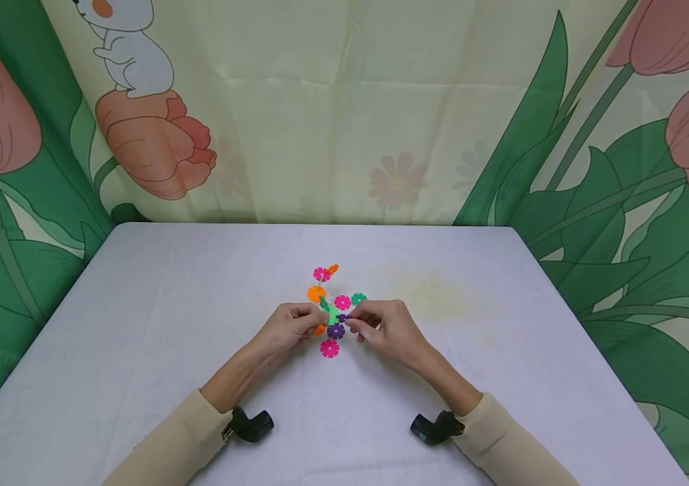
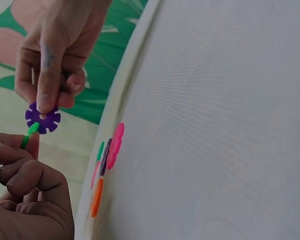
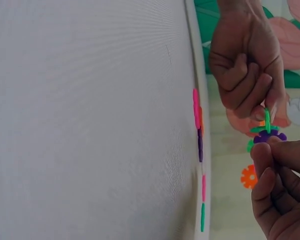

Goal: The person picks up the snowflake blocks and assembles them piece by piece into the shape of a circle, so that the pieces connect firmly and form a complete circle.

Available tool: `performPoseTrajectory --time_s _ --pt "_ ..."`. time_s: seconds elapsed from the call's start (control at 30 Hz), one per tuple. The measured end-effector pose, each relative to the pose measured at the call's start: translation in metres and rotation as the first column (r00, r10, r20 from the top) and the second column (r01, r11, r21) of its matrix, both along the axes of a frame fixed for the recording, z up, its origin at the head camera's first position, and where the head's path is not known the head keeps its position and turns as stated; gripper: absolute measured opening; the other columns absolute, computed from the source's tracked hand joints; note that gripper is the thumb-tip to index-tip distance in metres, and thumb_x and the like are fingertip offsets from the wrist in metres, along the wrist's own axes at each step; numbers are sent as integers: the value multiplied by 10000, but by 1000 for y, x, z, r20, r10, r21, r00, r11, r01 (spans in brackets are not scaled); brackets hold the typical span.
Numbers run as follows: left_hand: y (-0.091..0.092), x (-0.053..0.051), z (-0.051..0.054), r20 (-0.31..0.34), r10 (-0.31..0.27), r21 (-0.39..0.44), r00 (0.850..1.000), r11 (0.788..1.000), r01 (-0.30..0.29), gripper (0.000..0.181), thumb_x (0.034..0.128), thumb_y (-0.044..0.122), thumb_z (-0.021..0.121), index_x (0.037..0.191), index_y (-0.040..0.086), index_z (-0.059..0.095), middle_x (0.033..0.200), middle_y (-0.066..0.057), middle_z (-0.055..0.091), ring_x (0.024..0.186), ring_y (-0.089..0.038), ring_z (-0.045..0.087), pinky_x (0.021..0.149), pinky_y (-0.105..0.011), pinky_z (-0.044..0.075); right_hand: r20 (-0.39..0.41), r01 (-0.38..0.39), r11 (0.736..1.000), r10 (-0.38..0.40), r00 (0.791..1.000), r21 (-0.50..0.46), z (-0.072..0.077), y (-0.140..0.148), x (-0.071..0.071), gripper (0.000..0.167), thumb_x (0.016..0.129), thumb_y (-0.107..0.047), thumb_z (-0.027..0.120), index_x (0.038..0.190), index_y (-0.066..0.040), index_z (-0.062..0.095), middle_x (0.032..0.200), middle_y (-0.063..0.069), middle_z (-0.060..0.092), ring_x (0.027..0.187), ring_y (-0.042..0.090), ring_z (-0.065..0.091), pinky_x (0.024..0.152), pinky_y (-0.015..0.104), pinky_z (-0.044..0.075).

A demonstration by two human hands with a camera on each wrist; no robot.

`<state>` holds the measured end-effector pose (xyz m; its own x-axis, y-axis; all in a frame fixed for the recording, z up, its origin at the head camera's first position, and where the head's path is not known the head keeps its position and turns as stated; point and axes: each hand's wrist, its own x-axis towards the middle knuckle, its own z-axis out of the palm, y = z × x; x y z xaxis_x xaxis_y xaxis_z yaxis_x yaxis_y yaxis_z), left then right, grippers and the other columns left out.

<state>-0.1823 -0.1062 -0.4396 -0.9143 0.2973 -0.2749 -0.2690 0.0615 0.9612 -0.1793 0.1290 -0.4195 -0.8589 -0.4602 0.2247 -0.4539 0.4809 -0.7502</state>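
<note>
My left hand (image 1: pixel 291 322) pinches a green notched disc (image 3: pixel 267 120) between thumb and fingertips, its other fingers curled in. Opposite it, my right hand (image 1: pixel 389 329) pinches a purple notched disc (image 2: pixel 43 119) by its edge. The two discs meet between the hands, the green rim crossing the purple one's edge in the left wrist view. Whether a slot is seated cannot be told. Further light green (image 1: pixel 333 315) and dark green pieces are close by the left fingertips, partly hidden in the head view.
Around the hands lie flower-like discs: an orange one (image 1: pixel 316 293), a pink one (image 1: pixel 342 302), a green one (image 1: pixel 359 298), a purple one (image 1: pixel 336 331) and another pink one (image 1: pixel 329 348). The white-covered table (image 1: pixel 198 283) ends at a flower-printed curtain (image 1: pixel 332 135).
</note>
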Motion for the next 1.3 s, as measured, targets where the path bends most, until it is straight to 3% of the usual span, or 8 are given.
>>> performPoseTrajectory --time_s 0.43,0.67,0.93,1.2,1.3 --pt "2 0 2 -34 -11 -1 999 1000 11 273 1037 228 677 908 -11 653 658 20 425 629 -159 371 561 -257 307 9 22 998 -21 1000 -61 0 -2 2 60 951 -97 786 971 -42 797 811 60 782 641 76 699 606 231 546" --pt "1 -1 4 -20 -11 -65 1000 998 10 272 1048 265 665 989 0 674 654 21 436 625 -155 378 567 -258 329 -71 44 998 -47 996 -51 0 -5 3 36 925 -72 807 958 -61 799 789 66 780 646 68 715 642 225 594" --pt "4 0 6 -15 2 -100 1000 995 -3 297 1041 289 677 1058 -4 720 673 17 487 611 -147 388 565 -246 339 -187 70 995 -83 979 -74 -4 -10 4 37 902 -51 823 932 -37 806 765 43 790 620 49 719 631 216 601" --pt "3 0 8 -42 49 -117 998 992 -53 299 1070 273 618 1086 -4 730 706 23 495 616 -150 369 565 -248 331 -194 74 996 -83 977 -53 -6 -16 5 65 878 -32 842 936 -33 813 806 62 804 652 87 743 647 194 597" --pt "1 -2 9 -47 51 -127 998 990 -57 288 1071 256 617 1107 -3 737 689 20 463 604 -150 359 551 -236 334 -160 81 996 -86 983 -40 -6 -17 5 73 883 -52 844 945 -39 807 823 56 806 672 81 738 663 200 600"
